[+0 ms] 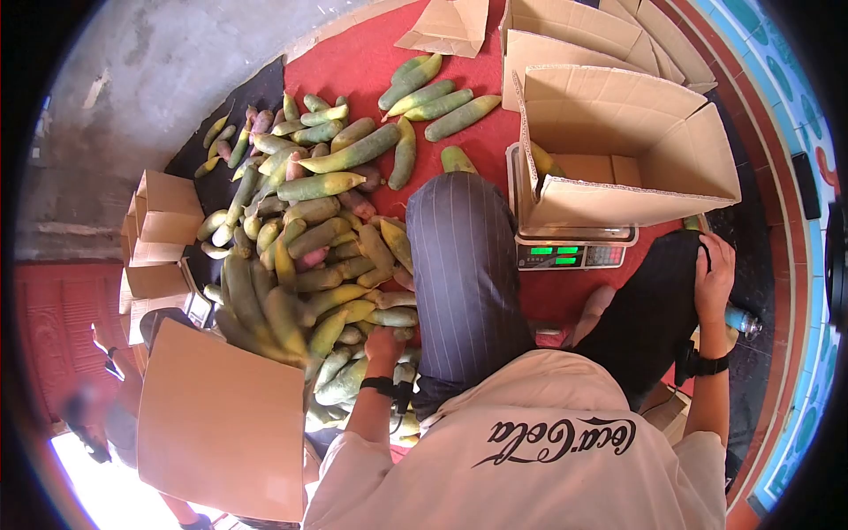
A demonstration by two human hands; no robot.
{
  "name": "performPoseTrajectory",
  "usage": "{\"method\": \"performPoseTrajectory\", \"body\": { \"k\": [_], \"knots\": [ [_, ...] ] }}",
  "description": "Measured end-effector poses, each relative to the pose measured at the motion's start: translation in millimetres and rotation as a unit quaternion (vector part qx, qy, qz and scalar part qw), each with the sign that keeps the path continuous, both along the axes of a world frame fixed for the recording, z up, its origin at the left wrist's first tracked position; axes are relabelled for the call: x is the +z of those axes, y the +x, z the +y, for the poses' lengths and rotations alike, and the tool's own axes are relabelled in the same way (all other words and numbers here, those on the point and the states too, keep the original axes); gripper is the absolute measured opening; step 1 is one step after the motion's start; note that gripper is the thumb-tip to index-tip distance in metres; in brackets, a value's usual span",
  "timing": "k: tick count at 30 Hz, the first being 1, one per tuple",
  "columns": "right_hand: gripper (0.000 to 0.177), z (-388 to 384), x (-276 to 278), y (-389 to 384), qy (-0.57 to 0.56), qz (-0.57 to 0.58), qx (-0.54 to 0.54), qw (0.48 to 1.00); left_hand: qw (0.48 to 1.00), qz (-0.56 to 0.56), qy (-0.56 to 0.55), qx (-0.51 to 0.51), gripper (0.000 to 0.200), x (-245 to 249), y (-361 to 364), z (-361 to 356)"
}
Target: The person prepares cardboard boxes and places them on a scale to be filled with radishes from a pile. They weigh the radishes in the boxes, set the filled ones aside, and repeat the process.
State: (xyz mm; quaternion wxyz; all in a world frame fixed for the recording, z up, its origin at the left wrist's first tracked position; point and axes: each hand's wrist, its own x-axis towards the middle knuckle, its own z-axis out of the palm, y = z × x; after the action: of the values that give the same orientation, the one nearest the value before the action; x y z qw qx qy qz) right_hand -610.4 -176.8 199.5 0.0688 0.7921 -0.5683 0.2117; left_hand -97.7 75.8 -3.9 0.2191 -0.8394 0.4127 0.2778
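Cream T-shirt (pixel 530 459) with black Coca-Cola script, bottom centre; dark pinstriped trousers (pixel 464 265) mid-frame; black wristbands (pixel 380 386) behind the left hand (pixel 384 344) and right hand (pixel 714 276).

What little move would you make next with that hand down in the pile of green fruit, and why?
Probably close the left hand on one fruit at the near edge of the pile and lift it out. The open box on the scale looks nearly empty, and the right hand rests on the knee.
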Motion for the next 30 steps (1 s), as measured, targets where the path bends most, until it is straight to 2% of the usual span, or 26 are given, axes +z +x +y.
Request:
{"method": "performPoseTrajectory", "body": {
  "k": [1, 3, 5, 6, 8, 9, 11, 13, 15, 16, 23, 25, 28, 30],
  "knots": [
    [0.021, 1.3, -0.3, 0.0, -0.002, -0.005, -0.003, 1.000, 0.997, 0.031, -0.058, 0.029, 0.036, 4.7, -1.9, -11.4],
    [0.021, 1.1, -0.8, -0.8, 0.004, -0.002, -0.003, 1.000, 0.985, -0.002, -0.175, -0.011, 0.044, 11.3, 0.9, -30.8],
    [0.021, -1.3, -1.0, -1.3, 0.007, 0.001, -0.002, 1.000, 0.964, 0.015, -0.264, -0.022, 0.051, 19.3, 15.0, -53.7],
    [0.021, -1.3, -1.4, -1.6, 0.007, -0.001, -0.004, 1.000, 0.964, 0.013, -0.264, -0.021, 0.051, 32.0, 14.5, -67.2],
    [0.021, -0.5, -2.3, -2.2, 0.010, -0.004, -0.005, 1.000, 0.931, -0.153, -0.313, -0.109, 0.056, 62.2, 10.7, -88.3],
    [0.021, 0.2, -2.5, -2.5, 0.011, -0.007, -0.012, 1.000, 0.932, -0.155, -0.311, -0.109, 0.056, 60.0, 14.0, -90.1],
    [0.021, -0.7, -2.6, -2.9, 0.012, -0.012, -0.020, 1.000, 0.956, -0.142, -0.253, -0.046, 0.060, 47.5, 27.4, -92.1],
    [0.021, 1.2, -1.9, -4.6, 0.019, -0.013, -0.026, 0.999, 0.963, -0.149, -0.219, -0.051, 0.065, 35.0, 42.5, -84.3],
    [0.020, 2.4, -2.4, -7.8, 0.028, -0.015, -0.033, 0.999, 0.989, -0.101, -0.111, -0.006, 0.069, 28.4, 49.2, -81.3],
    [0.019, 1.9, -2.9, -8.3, 0.035, -0.019, -0.036, 0.999, 0.991, -0.098, -0.090, -0.019, 0.072, 26.6, 47.4, -82.6],
    [0.020, -2.1, -4.6, -9.1, 0.047, -0.017, -0.042, 0.998, 0.988, -0.125, -0.091, 0.022, 0.069, 27.6, 44.9, -105.2],
    [0.020, -2.6, -4.7, -7.3, 0.046, -0.014, -0.040, 0.998, 0.977, -0.142, -0.159, 0.013, 0.068, 21.6, 50.8, -111.7],
    [0.021, -3.7, -5.5, -6.2, 0.045, -0.008, -0.043, 0.998, 0.976, -0.121, -0.175, 0.046, 0.068, 9.7, 54.5, -123.6],
    [0.021, -4.2, -5.5, -5.4, 0.046, -0.007, -0.044, 0.998, 0.979, -0.130, -0.148, 0.060, 0.069, 4.8, 58.0, -129.3]
  ]
}}
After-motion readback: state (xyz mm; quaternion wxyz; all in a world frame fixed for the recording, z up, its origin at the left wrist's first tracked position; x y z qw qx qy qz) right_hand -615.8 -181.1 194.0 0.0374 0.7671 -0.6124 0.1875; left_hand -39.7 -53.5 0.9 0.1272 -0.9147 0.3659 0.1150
